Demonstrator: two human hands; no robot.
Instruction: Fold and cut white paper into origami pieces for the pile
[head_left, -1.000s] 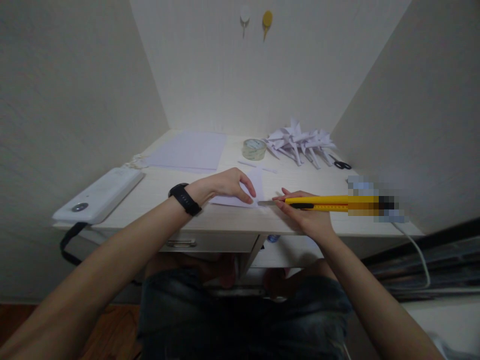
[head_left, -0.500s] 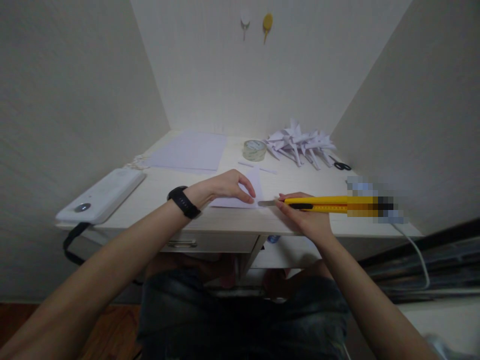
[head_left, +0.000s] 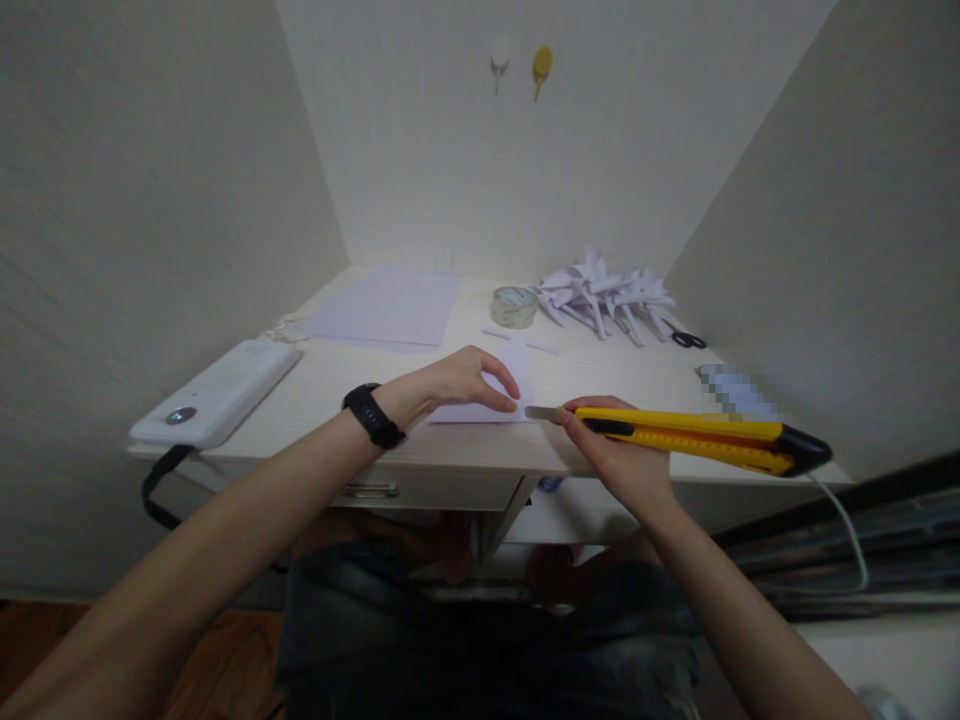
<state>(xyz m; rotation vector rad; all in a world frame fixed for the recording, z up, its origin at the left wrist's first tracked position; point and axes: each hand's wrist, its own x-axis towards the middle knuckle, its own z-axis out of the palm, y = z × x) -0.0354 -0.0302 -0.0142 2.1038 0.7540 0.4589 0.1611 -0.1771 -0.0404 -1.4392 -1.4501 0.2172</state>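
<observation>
Head view: the left hand (head_left: 469, 382) curls over a small sheet of paper (head_left: 466, 413) near the desk's front edge; whether it pinches, I cannot tell. The right hand (head_left: 624, 466) grips a yellow utility knife (head_left: 690, 437), blade just beside that sheet. Folded paper pinwheels (head_left: 600, 297) lie heaped back right; flat sheets (head_left: 386, 305) remain unfolded back left. Pale desk (head_left: 337, 372), tape roll (head_left: 514, 307), plain wall (head_left: 412, 130), 2 hooks (head_left: 541, 62).

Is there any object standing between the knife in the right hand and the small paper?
Nothing visible stands between the knife and the paper; only the left hand is close beside the blade.
</observation>
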